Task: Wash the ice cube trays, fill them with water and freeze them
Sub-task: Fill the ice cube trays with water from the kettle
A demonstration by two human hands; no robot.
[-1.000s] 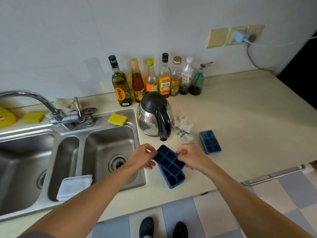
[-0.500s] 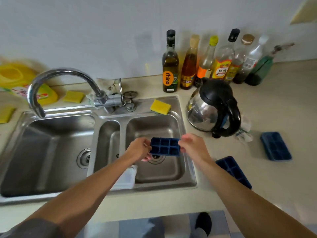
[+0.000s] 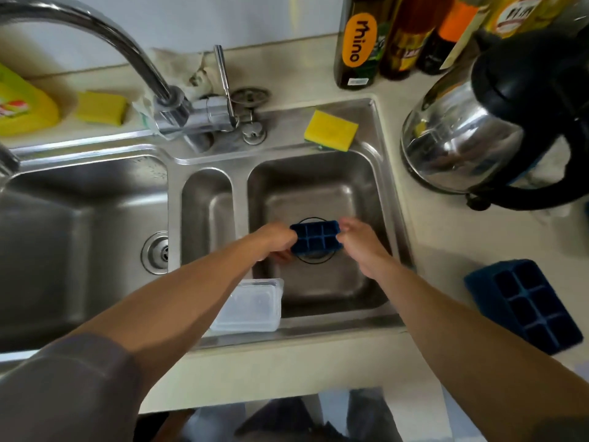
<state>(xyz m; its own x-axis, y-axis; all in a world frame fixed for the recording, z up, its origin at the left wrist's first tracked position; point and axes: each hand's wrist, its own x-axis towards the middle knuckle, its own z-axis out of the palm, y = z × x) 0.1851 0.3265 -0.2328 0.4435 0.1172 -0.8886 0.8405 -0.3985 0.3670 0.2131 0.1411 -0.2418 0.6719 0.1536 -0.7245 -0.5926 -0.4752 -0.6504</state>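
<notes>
Steel sink [image 3: 204,156], beige counter [image 3: 446,244], white wall [image 3: 229,20]

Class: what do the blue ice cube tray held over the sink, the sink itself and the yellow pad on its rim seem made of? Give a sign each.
Dark blue six-cell ice cube tray: likely silicone or soft plastic; matte, no glare. Grey metal sink: brushed stainless steel, by its soft reflections. Yellow rectangular sponge: foam, dull, with a green scouring layer underneath.

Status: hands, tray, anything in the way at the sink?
Left hand, right hand grip the ends of the blue ice cube tray above the right basin. Faucet spout over left basin. Clear container at sink's near edge.
</notes>
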